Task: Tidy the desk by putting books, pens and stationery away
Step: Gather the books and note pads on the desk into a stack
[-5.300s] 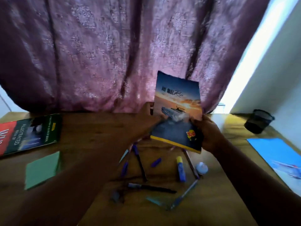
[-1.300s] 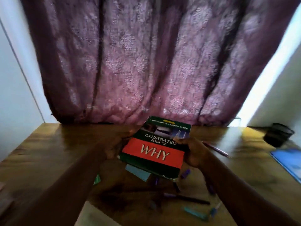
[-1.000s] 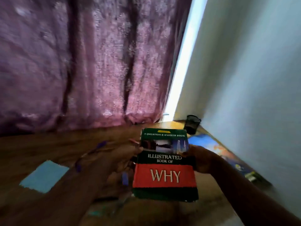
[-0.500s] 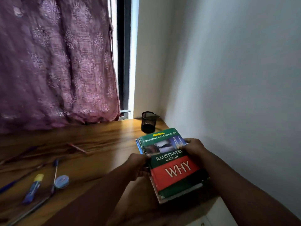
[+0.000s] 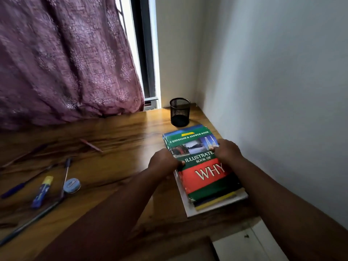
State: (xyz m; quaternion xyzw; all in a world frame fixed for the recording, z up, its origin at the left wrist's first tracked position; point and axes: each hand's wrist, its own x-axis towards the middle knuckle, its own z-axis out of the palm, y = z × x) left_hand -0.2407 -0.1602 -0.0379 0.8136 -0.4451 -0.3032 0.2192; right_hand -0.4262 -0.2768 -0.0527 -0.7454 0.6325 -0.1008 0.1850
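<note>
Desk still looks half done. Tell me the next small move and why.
Probably let go of the green and red book: it already lies on the stack by the wall, with the left hand and right hand at its edges. Pens remain loose, and the mesh pen cup looks empty.

The head camera looks down, close over the desk (image 5: 120,132) corner.
</note>
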